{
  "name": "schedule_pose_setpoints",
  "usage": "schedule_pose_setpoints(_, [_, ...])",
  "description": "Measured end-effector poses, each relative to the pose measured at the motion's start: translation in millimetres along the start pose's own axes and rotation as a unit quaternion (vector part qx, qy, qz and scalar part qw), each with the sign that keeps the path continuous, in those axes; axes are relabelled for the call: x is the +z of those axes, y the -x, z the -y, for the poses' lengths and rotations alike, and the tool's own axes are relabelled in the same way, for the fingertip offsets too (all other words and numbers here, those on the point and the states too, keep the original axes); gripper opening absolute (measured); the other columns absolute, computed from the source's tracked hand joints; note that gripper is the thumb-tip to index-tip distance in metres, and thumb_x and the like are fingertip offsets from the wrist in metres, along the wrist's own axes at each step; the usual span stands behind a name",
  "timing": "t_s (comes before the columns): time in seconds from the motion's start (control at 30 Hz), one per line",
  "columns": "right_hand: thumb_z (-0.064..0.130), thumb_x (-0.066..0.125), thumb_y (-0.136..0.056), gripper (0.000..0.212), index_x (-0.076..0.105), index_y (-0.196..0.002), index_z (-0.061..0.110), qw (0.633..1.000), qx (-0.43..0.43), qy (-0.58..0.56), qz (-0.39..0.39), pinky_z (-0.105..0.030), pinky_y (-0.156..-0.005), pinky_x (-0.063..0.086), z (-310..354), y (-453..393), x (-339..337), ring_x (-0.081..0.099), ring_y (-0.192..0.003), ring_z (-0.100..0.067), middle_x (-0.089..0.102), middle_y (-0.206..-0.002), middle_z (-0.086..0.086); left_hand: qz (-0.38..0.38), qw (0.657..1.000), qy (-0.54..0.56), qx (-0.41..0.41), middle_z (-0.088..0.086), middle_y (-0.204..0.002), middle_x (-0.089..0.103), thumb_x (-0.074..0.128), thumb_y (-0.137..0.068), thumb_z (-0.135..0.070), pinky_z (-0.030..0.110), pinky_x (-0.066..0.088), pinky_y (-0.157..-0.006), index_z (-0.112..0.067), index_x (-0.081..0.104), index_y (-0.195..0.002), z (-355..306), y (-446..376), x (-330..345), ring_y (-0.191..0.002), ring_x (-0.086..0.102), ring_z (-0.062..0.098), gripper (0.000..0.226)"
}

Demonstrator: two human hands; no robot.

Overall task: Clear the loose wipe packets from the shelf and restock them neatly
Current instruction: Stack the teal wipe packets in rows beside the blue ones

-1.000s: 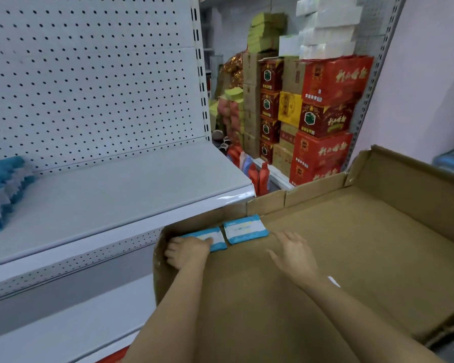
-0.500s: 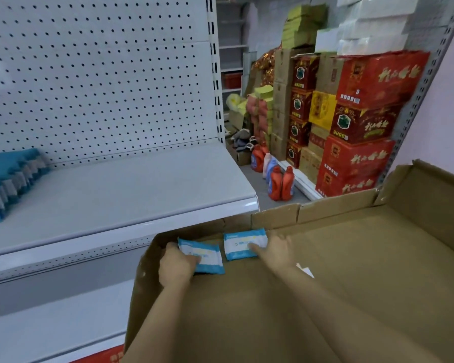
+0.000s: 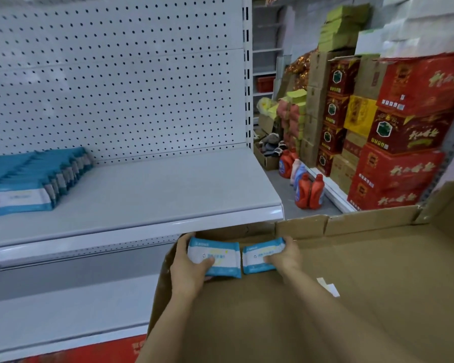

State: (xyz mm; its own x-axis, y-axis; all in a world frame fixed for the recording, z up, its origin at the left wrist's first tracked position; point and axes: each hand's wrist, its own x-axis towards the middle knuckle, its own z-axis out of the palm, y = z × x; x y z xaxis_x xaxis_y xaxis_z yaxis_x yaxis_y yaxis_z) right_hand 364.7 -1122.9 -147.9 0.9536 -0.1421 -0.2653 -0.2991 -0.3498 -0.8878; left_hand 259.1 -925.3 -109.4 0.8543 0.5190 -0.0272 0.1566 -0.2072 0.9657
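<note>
Left hand (image 3: 188, 265) curled round a blue-and-white wipe packet (image 3: 215, 255), thumb across its face, fingers hooked over the far edge. Right hand (image 3: 286, 254) gripping a second packet (image 3: 260, 255) the same way, thumb on the front, fingers wrapped over its right end. Both packets side by side, just apart, at the far left corner inside a big open cardboard box (image 3: 364, 224). A scrap of white paper (image 3: 328, 285) lying on the box floor beside the right forearm. Directly above and behind the box corner, a white shelf (image 3: 142, 195), with a neat row of matching packets (image 3: 34, 174) standing at its left end. Further right, red cartons (image 3: 401, 153) stacked high and orange bottles (image 3: 309, 191) on the floor.
</note>
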Motion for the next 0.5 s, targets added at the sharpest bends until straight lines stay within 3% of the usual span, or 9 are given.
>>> schedule_pose_setpoints(0.1, [-0.013, 0.073, -0.075, 0.072, 0.046, -0.137, 0.012, 0.994, 0.017, -0.106, 0.022, -0.041, -0.078, 0.059, -8, 14, -9, 0.066, -0.095, -0.027, 0.064, -0.117, -0.014, 0.023, 0.998, 0.035, 0.036, 0.003, -0.124, 0.055, 0.074, -0.082, 0.002, 0.015, 0.053, -0.054, -0.029, 0.048, -0.131, -2, 8, -10, -0.107, 0.062, 0.022, 0.063])
schedule_pose_setpoints(0.2, [-0.016, 0.069, -0.077, 0.067, 0.048, -0.133, 0.014, 0.984, -0.019, -0.166, 0.057, -0.029, -0.058, 0.059, -8, 35, -20, 0.066, -0.085, -0.02, 0.065, -0.106, -0.012, 0.05, 0.992, 0.075, 0.087, -0.004, -0.121, 0.058, 0.077, -0.079, 0.001, 0.026, 0.059, -0.067, -0.037, 0.051, -0.125, -2, 14, -26, -0.106, 0.064, 0.018, 0.065])
schedule_pose_setpoints(0.37, [-0.01, 0.073, -0.077, 0.08, 0.045, -0.138, 0.033, 0.971, -0.143, -0.182, 0.064, -0.044, -0.077, 0.06, 8, 75, -24, 0.066, -0.104, -0.021, 0.06, -0.124, -0.008, 0.059, 0.98, 0.134, 0.131, 0.0, -0.126, 0.057, 0.077, -0.079, 0.0, 0.043, 0.06, -0.078, -0.038, 0.054, -0.124, -15, 19, -73, -0.11, 0.065, 0.022, 0.063])
schedule_pose_setpoints(0.5, [-0.007, 0.07, -0.081, 0.074, 0.046, -0.135, 0.038, 0.955, -0.208, -0.203, 0.064, -0.034, -0.07, 0.061, 37, 127, -3, 0.064, -0.105, -0.017, 0.056, -0.124, -0.001, 0.066, 0.97, 0.186, 0.138, 0.004, -0.126, 0.054, 0.075, -0.079, 0.005, 0.044, 0.061, -0.073, -0.033, 0.054, -0.123, -24, 25, -129, -0.108, 0.066, 0.02, 0.062])
